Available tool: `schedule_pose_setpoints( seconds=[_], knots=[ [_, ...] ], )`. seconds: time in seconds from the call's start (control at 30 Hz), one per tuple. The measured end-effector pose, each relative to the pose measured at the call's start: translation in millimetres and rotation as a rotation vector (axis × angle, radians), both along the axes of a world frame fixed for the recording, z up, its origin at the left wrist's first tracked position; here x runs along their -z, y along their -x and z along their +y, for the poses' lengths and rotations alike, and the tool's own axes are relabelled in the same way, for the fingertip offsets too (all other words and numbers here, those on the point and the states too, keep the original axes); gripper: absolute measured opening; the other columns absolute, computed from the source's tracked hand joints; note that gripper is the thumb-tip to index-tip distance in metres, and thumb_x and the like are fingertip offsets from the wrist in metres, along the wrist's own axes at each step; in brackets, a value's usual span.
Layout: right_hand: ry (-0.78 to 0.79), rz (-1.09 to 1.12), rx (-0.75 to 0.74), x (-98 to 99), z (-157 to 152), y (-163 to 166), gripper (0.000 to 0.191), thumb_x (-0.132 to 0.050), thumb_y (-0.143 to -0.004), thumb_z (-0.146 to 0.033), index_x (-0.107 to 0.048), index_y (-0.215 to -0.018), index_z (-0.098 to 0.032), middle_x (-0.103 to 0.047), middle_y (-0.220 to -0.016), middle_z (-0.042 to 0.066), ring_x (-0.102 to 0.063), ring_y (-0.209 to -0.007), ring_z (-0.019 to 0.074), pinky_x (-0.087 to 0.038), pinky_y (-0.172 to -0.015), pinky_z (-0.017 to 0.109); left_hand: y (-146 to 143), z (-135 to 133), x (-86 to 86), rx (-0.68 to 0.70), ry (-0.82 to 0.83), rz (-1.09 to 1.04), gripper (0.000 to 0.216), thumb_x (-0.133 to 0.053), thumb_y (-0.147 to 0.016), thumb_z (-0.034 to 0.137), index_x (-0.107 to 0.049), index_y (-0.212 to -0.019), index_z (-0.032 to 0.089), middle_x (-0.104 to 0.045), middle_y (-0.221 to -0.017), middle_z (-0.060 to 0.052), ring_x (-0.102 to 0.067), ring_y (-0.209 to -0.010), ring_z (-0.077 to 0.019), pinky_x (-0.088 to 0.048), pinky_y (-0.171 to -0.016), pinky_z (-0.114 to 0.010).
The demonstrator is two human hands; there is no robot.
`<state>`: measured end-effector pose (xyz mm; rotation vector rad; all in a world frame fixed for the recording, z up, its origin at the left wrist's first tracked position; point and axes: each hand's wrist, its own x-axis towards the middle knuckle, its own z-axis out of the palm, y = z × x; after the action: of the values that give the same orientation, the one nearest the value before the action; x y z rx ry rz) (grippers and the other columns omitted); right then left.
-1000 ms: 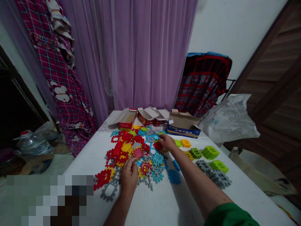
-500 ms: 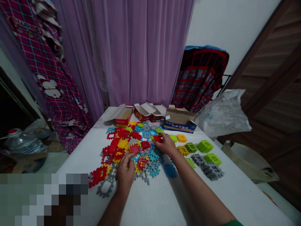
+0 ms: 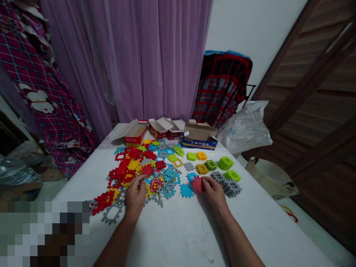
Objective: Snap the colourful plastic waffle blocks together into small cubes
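A spread of flat interlocking plastic tiles (image 3: 144, 170) in red, yellow, blue, grey and green covers the middle of a white table (image 3: 178, 233). My right hand (image 3: 214, 192) pinches a red tile (image 3: 197, 184) just above the table, beside a blue tile (image 3: 185, 190). My left hand (image 3: 135, 196) rests on the near edge of the pile, fingers curled, with the fingertips touching tiles next to a red tile (image 3: 147, 170). Whether the left hand grips one I cannot make out.
Assembled green, yellow and grey tile cubes (image 3: 225, 163) sit to the right. Open red cartons (image 3: 132, 135) and a blue-and-brown box (image 3: 199, 135) line the far table edge. A plastic bag (image 3: 244, 126) lies at the right; purple curtains hang behind.
My right hand picked a red tile from the far side of the pile and drew it back toward me and to the right. The left hand stayed on the pile. The view shifted.
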<state>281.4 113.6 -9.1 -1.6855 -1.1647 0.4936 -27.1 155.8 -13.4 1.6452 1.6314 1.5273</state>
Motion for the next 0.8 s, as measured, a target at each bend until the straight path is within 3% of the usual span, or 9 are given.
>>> schedule_pose_setpoints(
  seconds=[0.17, 0.27, 0.4, 0.53, 0.8],
  knots=[
    [-0.009, -0.395, 0.057, -11.0, -23.4, -4.0, 0.042, -0.045, -0.088, -0.048, -0.075, -0.104, -0.022, -0.077, -0.098, 0.009, -0.070, -0.086, 0.0244, -0.052, -0.079, 0.034, 1.1, -1.6, -2.1, -0.004, 0.016, 0.015, 0.032, -0.050, -0.082, 0.040, -0.073, -0.097, 0.023, -0.074, -0.094, -0.005, -0.068, -0.083, -0.0205, -0.055, -0.078, -0.033],
    [-0.006, -0.573, -0.069, -14.4, -37.3, 0.4, 0.040, -0.044, -0.092, -0.044, -0.075, -0.101, -0.022, -0.076, -0.104, 0.010, -0.070, -0.094, 0.0235, -0.052, -0.085, 0.033, 1.2, -1.7, -2.4, 0.000, 0.007, 0.017, 0.032, -0.050, -0.083, 0.040, -0.073, -0.097, 0.023, -0.074, -0.094, -0.005, -0.068, -0.083, -0.0201, -0.055, -0.077, -0.032],
    [0.028, -0.600, -0.265, -6.3, -55.5, 4.0, 0.038, -0.051, -0.091, -0.045, -0.074, -0.110, -0.023, -0.075, -0.111, 0.009, -0.068, -0.104, 0.0222, -0.052, -0.093, 0.033, 0.6, -1.4, -2.2, 0.001, -0.005, 0.012, 0.033, -0.049, -0.083, 0.041, -0.072, -0.096, 0.022, -0.074, -0.094, -0.006, -0.068, -0.083, -0.0203, -0.055, -0.076, -0.032],
    [0.089, -0.621, -0.255, 0.8, -66.9, -0.3, 0.045, -0.063, -0.083, -0.049, -0.071, -0.120, -0.024, -0.069, -0.124, 0.010, -0.063, -0.115, 0.0258, -0.051, -0.098, 0.039, 0.5, -1.8, -2.4, 0.003, 0.004, 0.019, 0.034, -0.049, -0.082, 0.042, -0.072, -0.097, 0.022, -0.074, -0.094, -0.006, -0.068, -0.082, -0.0201, -0.054, -0.076, -0.032],
    [0.149, -0.681, -0.296, -0.6, -78.1, 2.2, 0.048, -0.062, -0.083, -0.046, -0.067, -0.126, -0.023, -0.066, -0.127, 0.012, -0.059, -0.117, 0.0283, -0.047, -0.100, 0.043, 0.7, -2.3, -3.2, -0.007, 0.017, 0.037, 0.035, -0.048, -0.082, 0.041, -0.073, -0.098, 0.022, -0.073, -0.092, -0.005, -0.067, -0.080, -0.0199, -0.054, -0.072, -0.031]
  ],
)
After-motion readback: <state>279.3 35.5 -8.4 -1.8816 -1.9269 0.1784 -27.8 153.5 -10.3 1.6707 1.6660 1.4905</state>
